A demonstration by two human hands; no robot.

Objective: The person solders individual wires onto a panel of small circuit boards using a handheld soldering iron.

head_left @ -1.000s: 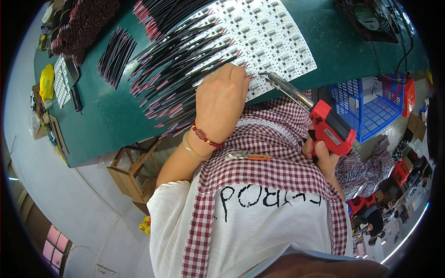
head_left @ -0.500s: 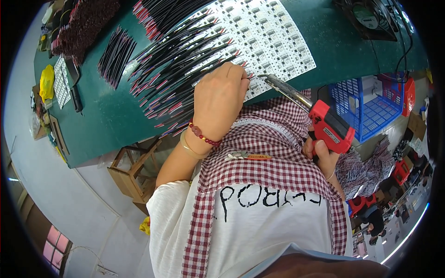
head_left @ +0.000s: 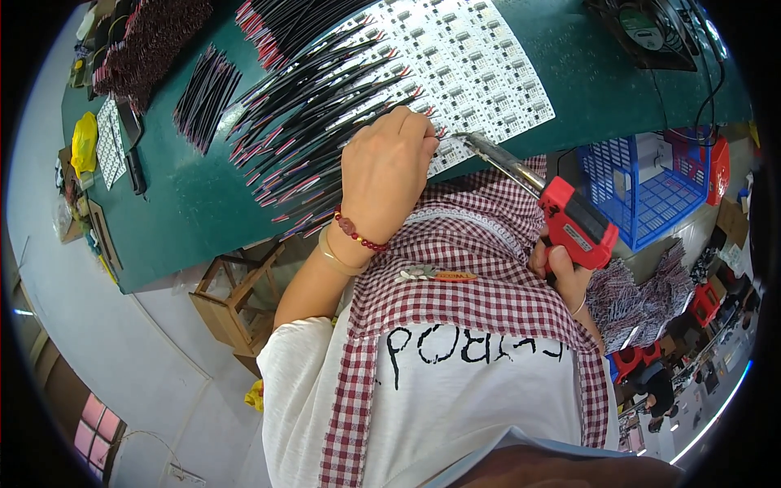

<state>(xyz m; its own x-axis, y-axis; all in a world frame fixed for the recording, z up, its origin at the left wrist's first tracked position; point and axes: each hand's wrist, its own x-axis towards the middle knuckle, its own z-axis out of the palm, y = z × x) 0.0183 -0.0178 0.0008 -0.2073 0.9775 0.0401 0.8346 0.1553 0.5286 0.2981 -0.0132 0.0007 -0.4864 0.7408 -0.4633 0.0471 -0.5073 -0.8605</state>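
My left hand [head_left: 387,175] rests fingers-down on the near edge of a white panel of small circuit boards [head_left: 464,61], pinching a thin black-and-red wire against it. My right hand [head_left: 560,272] grips a red pistol-shaped soldering gun [head_left: 573,228]. Its metal barrel [head_left: 496,154] reaches up-left, and the tip sits just right of my left fingertips at the panel's edge. Rows of black wires with red ends [head_left: 317,122] fan out from the panel toward the left.
The panel lies on a green table [head_left: 187,203]. A loose bundle of black wires [head_left: 207,93], a yellow object [head_left: 84,142] and a smaller board [head_left: 108,138] lie far left. A blue plastic basket [head_left: 651,187] stands right; a wooden stool [head_left: 236,301] is below the table.
The soldering gun's tip has crept slightly closer to my left fingertips. My left hand stays on the panel's edge.
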